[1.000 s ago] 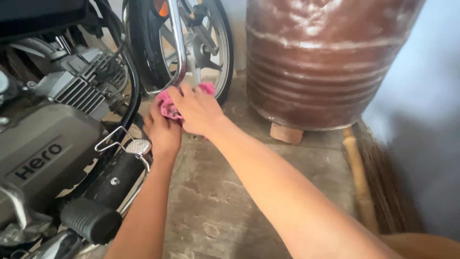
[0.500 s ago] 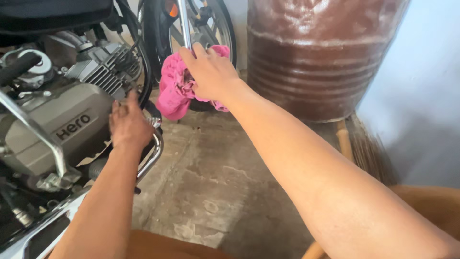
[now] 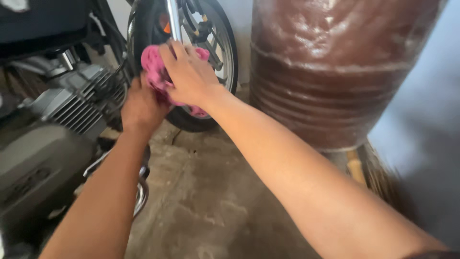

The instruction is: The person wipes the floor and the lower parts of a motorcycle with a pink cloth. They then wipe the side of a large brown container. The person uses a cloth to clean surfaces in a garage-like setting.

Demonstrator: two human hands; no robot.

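Pink and soft, the crumpled pink cloth rag (image 3: 154,69) sits bunched up against the shiny chrome metal bar (image 3: 172,21) beside the black front wheel (image 3: 225,48) of the grey motorcycle (image 3: 57,120). The right hand (image 3: 189,74) wraps its fingers over the rag and presses it on the bar. The left hand (image 3: 140,108) grips the rag from below, closed around its lower part.

To rub well, I think both hands should squeeze the rag snug around the bar and slide along it, not across.

The bar runs up and down, leaning a little. The rag is a lump with no clear long side. A big brown ribbed barrel (image 3: 335,67) stands near on the concrete floor (image 3: 206,192).
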